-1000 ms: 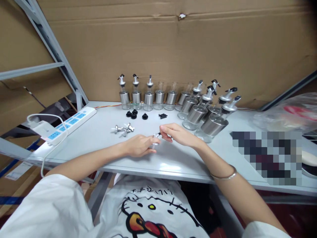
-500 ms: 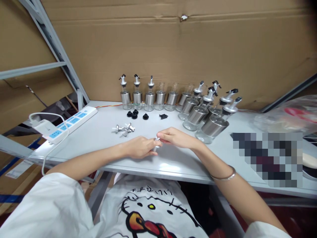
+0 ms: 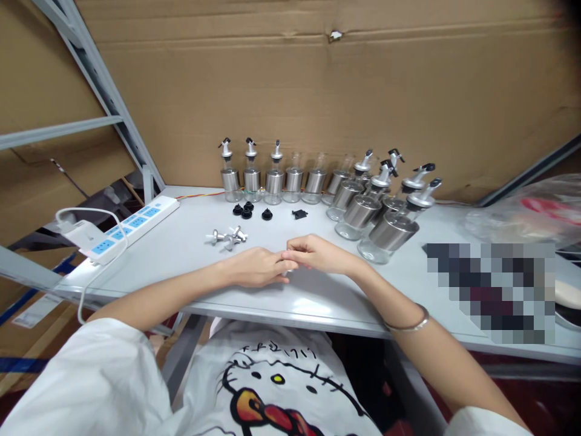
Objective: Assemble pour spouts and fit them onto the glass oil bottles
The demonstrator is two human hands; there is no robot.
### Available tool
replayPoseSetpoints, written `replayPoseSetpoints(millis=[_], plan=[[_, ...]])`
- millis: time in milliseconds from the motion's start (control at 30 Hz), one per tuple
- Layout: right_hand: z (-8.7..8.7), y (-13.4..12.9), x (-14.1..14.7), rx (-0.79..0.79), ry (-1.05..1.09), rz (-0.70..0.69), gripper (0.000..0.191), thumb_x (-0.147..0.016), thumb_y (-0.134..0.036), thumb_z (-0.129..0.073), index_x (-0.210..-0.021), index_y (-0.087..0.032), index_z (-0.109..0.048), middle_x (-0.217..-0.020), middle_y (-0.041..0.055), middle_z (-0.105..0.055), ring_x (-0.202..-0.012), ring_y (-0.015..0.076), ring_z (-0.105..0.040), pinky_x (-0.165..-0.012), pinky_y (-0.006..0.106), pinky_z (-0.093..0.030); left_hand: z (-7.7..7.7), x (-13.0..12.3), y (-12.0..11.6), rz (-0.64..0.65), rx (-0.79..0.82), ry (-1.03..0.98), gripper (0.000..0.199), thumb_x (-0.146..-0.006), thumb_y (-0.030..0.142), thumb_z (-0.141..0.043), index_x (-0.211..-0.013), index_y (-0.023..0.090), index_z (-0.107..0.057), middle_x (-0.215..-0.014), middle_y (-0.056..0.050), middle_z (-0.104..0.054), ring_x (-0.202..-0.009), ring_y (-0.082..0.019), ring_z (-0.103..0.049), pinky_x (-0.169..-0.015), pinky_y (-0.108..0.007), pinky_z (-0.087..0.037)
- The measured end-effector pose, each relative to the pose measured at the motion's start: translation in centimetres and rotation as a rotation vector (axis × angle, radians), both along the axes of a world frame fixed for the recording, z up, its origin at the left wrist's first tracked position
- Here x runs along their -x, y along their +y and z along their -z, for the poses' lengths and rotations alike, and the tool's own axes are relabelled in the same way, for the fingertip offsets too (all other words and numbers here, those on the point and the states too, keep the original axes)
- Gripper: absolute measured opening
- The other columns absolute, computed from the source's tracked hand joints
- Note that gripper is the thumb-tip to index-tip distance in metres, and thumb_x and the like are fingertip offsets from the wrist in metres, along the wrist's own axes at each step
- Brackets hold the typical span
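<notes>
My left hand (image 3: pixel 256 267) is closed around a small silver pour spout (image 3: pixel 287 272), most of it hidden by the fingers. My right hand (image 3: pixel 321 254) meets it from the other side, fingertips pinched at the spout and touching the left fingers. Left of the hands, several loose silver pour spouts (image 3: pixel 230 240) lie in a small heap. Beyond them sit several black rubber stoppers (image 3: pixel 246 213) and a cluster of small flat black parts (image 3: pixel 299 214).
Glass bottles with steel bands (image 3: pixel 275 182) line the cardboard wall, some topped with spouts. More capped bottles (image 3: pixel 394 230) stand at right. A white power strip (image 3: pixel 136 225) with a plugged cable lies left. A plastic bag (image 3: pixel 540 206) and a blurred-out patch are at far right.
My right fingers have curled lower and closer against the left hand, so less of the spout shows between them. Bottles and loose parts stay in place.
</notes>
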State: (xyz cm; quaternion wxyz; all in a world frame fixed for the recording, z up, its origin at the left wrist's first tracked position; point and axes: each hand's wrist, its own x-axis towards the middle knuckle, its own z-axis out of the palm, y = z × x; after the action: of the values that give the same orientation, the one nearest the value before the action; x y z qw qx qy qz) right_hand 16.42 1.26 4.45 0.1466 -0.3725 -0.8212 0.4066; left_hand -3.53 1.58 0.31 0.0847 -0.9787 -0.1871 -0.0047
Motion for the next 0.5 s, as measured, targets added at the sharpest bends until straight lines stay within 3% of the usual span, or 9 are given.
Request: replayPoseSetpoints(millis=[133, 267, 367, 500], plan=[[-0.1, 0.0, 0.0, -0.145, 0.042, 0.117, 0.040, -0.090, -0.046, -0.041, -0.060, -0.019, -0.042, -0.053, -0.0046, -0.042, -0.052, 0.0090, -0.037, -0.054, 0.024, -0.029, -1.7, 0.8, 0.9, -0.060, -0.026, -0.136, 0.040, -0.095, 0.047, -0.038, -0.127, 0.022, -0.042, -0.112, -0.010, -0.059, -0.073, -0.015, -0.063, -0.060, -0.025, -0.045], [-0.3, 0.0, -0.2, -0.232, 0.195, 0.269, 0.039, -0.093, -0.044, -0.035, -0.064, -0.020, -0.042, -0.056, -0.0025, -0.048, -0.055, 0.0108, -0.045, -0.061, 0.025, -0.035, -4.8, 1.5, 3.5, -0.502, -0.052, -0.366, 0.038, -0.099, 0.038, -0.028, -0.129, 0.019, -0.040, -0.117, -0.010, -0.058, -0.087, -0.018, -0.064, -0.072, -0.028, -0.048], [-0.3, 0.1, -0.3, -0.225, 0.285, 0.303, 0.040, -0.092, -0.049, -0.038, -0.068, -0.019, -0.047, -0.059, -0.0013, -0.053, -0.056, 0.0111, -0.048, -0.063, 0.025, -0.037, -6.2, 1.0, 6.1, -0.669, -0.088, -0.229, 0.032, -0.098, 0.028, -0.029, -0.113, 0.017, -0.055, -0.113, -0.010, -0.062, -0.093, -0.021, -0.065, -0.074, -0.028, -0.047], [-0.1, 0.4, -0.5, -0.220, 0.347, 0.318, 0.043, -0.091, -0.055, -0.041, -0.071, -0.018, -0.051, -0.063, 0.0001, -0.057, -0.058, 0.0117, -0.051, -0.064, 0.026, -0.039, -5.8, -0.7, 9.2, -0.737, -0.106, -0.019, 0.038, -0.098, 0.033, -0.032, -0.112, 0.011, -0.059, -0.107, -0.017, -0.066, -0.100, -0.027, -0.065, -0.079, -0.032, -0.047]])
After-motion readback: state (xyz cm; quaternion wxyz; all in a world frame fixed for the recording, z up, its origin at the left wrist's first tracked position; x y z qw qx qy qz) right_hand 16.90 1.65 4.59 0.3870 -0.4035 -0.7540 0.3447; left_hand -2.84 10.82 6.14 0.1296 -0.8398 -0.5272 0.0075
